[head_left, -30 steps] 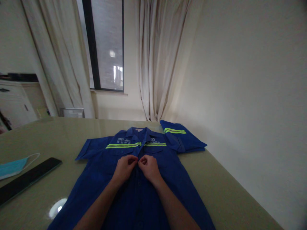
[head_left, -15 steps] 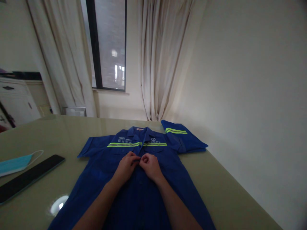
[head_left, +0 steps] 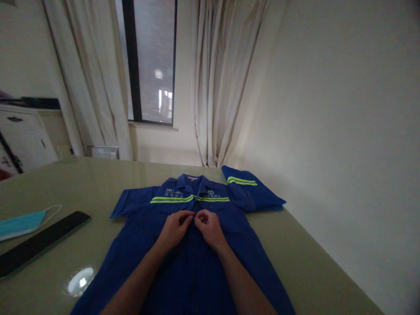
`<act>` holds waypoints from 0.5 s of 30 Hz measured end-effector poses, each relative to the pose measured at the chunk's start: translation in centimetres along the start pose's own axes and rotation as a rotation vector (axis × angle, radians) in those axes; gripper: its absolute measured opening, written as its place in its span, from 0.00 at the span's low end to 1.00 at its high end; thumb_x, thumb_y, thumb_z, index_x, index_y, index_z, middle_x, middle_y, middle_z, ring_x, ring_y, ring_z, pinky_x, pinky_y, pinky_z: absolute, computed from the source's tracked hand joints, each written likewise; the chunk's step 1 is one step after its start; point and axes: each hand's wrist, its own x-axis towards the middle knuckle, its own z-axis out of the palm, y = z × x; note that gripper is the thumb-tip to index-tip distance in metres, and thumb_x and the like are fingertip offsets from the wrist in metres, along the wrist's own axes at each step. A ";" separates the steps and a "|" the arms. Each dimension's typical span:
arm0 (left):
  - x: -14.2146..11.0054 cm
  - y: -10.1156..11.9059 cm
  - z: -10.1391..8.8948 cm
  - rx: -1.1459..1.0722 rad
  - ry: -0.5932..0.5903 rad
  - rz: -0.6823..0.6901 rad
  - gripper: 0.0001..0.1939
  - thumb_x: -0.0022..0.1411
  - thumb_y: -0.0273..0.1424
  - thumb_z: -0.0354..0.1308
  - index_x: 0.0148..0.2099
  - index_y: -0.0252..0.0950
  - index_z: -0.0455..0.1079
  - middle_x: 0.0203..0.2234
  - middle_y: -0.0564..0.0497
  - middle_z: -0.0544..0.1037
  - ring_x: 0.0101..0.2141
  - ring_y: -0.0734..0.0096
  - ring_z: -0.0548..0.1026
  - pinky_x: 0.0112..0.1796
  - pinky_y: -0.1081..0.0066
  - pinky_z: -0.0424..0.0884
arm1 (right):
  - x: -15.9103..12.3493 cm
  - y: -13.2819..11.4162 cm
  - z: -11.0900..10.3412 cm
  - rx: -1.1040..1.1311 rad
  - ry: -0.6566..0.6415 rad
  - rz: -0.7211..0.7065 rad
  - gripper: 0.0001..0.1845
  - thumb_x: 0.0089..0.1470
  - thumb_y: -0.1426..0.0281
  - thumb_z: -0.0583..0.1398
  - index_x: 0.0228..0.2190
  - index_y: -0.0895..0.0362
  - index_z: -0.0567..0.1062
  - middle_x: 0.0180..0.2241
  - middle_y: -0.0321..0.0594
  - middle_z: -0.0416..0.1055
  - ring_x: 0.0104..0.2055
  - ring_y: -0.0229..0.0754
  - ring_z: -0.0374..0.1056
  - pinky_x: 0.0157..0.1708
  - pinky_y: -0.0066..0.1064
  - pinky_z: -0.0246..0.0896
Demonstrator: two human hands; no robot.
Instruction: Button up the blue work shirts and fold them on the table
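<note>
A blue short-sleeved work shirt [head_left: 193, 271] lies spread front side up, its collar pointing away from me. Yellow-green reflective stripes and pale printing run across the chest. At the front placket, just under the stripe, my left hand [head_left: 175, 228] is closed, thumb and forefinger pinching the cloth edge. Close beside it my right hand [head_left: 211, 228] pinches the other side of the placket with curled fingers. A small gap separates the fingertips of the two hands. Any button between them is too small or hidden to make out.
A folded blue garment [head_left: 262, 190] with reflective stripes lies by the shirt's right-hand sleeve, against the wall. On the left of the glossy table [head_left: 95, 175] are a dark phone-like slab [head_left: 42, 243] and a light blue face mask [head_left: 22, 224]. Curtains and a window stand behind.
My fingertips, which met at the placket before, are now slightly apart. The whole view has shifted a little, and the shirt lies as before.
</note>
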 end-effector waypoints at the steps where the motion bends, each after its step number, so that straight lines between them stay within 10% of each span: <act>1: 0.1 -0.1 0.0 -0.022 -0.001 -0.019 0.15 0.65 0.37 0.54 0.45 0.39 0.80 0.40 0.48 0.85 0.40 0.62 0.81 0.43 0.67 0.73 | -0.1 0.1 0.1 -0.018 0.002 -0.016 0.05 0.50 0.68 0.60 0.27 0.58 0.75 0.21 0.31 0.67 0.22 0.34 0.60 0.23 0.24 0.52; 15: 0.6 -0.5 0.1 0.020 -0.027 -0.167 0.11 0.58 0.34 0.56 0.37 0.38 0.79 0.32 0.50 0.85 0.36 0.63 0.81 0.38 0.69 0.71 | -1.1 -1.0 0.9 -0.550 -0.008 -0.060 0.02 0.53 0.69 0.62 0.29 0.54 0.75 0.23 0.32 0.74 0.25 0.36 0.67 0.27 0.26 0.48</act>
